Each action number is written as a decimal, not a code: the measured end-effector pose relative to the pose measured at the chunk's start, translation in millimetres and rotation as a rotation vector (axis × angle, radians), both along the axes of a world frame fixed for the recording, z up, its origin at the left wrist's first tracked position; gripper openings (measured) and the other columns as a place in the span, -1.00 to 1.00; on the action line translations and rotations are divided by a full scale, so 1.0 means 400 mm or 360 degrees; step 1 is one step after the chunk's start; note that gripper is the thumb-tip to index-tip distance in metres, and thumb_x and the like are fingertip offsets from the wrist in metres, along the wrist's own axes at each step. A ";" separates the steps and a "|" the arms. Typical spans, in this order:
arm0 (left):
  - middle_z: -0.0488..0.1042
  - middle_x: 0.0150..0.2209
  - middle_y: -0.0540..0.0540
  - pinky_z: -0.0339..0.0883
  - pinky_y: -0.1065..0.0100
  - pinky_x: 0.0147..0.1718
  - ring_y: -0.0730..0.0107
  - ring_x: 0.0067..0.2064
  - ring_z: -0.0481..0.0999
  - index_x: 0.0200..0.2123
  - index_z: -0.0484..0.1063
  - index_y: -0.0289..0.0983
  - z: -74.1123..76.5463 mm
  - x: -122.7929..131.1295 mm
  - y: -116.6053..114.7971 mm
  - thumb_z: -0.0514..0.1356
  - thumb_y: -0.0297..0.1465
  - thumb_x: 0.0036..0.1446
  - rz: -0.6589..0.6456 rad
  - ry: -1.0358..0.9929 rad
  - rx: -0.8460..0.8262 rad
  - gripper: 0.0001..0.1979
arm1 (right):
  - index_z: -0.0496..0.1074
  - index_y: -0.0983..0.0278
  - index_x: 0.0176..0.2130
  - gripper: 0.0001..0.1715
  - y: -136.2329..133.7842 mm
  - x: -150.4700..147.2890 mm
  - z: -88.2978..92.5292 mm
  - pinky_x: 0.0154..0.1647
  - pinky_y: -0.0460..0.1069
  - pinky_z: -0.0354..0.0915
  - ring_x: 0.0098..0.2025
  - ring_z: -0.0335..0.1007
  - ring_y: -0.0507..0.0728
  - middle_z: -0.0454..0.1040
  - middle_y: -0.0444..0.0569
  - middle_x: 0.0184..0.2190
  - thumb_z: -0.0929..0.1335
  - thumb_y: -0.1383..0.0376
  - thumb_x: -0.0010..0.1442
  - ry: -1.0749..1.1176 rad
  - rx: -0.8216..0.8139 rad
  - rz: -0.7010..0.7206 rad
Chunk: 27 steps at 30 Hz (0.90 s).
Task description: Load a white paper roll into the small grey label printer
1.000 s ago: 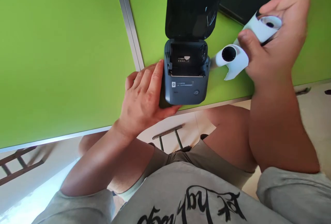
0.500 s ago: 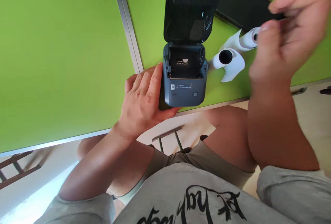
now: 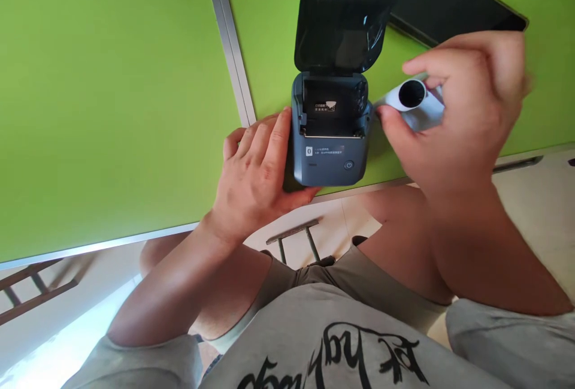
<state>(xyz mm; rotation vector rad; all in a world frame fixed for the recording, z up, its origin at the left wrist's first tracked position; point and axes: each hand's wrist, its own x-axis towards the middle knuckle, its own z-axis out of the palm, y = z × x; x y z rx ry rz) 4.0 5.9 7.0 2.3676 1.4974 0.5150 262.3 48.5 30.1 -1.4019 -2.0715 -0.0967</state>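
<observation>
A dark blue-grey label printer (image 3: 330,164) lies on the green table with its black lid (image 3: 344,23) swung up and its paper bay showing. My left hand (image 3: 256,173) steadies it, fingers along its left side and thumb at the front edge. To the printer's right is a white paper roll (image 3: 393,100) with a dark hollow core facing me. Around this roll my right hand (image 3: 467,95) is spread, thumb below and index finger above, with a gap still visible at the finger. Part of the roll's loose paper is behind the hand.
A black phone-like device (image 3: 453,2) lies beyond my right hand, partly behind the printer lid. A metal strip (image 3: 229,41) crosses the green tabletop (image 3: 112,107) left of the printer. The table's front edge runs just below the printer, above my legs.
My right hand has come left and down from the farther white roll to the nearer one, and now covers the farther one. My left hand stays on the printer; the view has shifted slightly.
</observation>
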 end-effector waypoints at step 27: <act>0.46 0.26 -0.40 0.22 -0.10 0.21 -0.30 0.24 0.46 0.47 0.08 -0.25 -0.006 0.005 0.003 0.13 0.38 0.12 0.0024 0.0002 0.0047 0.11 | 0.31 0.00 0.14 -0.48 -0.035 -0.007 -0.085 0.03 0.21 0.52 -0.01 0.52 0.21 0.49 -0.05 -0.06 0.40 0.26 0.22 0.0504 -0.0315 0.0182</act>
